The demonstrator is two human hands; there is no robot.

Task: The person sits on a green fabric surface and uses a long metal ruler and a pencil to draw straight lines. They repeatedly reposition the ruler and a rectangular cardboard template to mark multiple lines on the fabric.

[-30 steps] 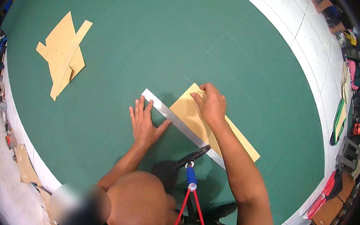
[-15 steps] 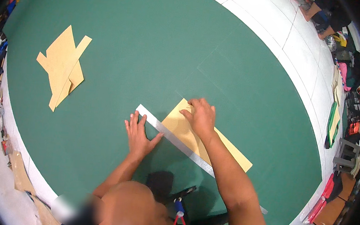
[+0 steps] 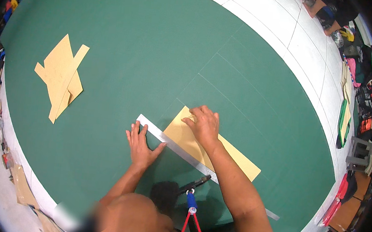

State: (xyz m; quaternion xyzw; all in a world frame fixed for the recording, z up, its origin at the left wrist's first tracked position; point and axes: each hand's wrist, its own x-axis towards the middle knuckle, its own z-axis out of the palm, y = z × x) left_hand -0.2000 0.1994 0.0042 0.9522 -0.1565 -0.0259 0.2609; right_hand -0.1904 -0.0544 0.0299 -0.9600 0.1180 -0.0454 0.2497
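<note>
A long metal ruler (image 3: 187, 157) lies slanted across a large green sheet (image 3: 123, 79). My left hand (image 3: 141, 146) rests on its upper left end, with the fingers spread and pressing down. Along the ruler's far side is a rectangular tan paper pattern piece (image 3: 240, 158). Over the piece's upper left corner is my right hand (image 3: 203, 125), fingers curled and drawn together; whatever they may hold is hidden. My right forearm crosses above the piece and the ruler, covering part of both. The ruler's far right end shows again beyond that arm.
Overlapping tan paper pieces (image 3: 61, 76) lie on the left of the sheet. Thin pale lines run beyond my right hand. White floor tiles (image 3: 274, 17) surround the sheet. A grey plastic stool (image 3: 359, 154) and piled goods stand at right. Another person's arms show at top right.
My view has shifted slightly, and more of the pale lines shows. Both hands keep nearly the same places on the ruler and the paper piece.
</note>
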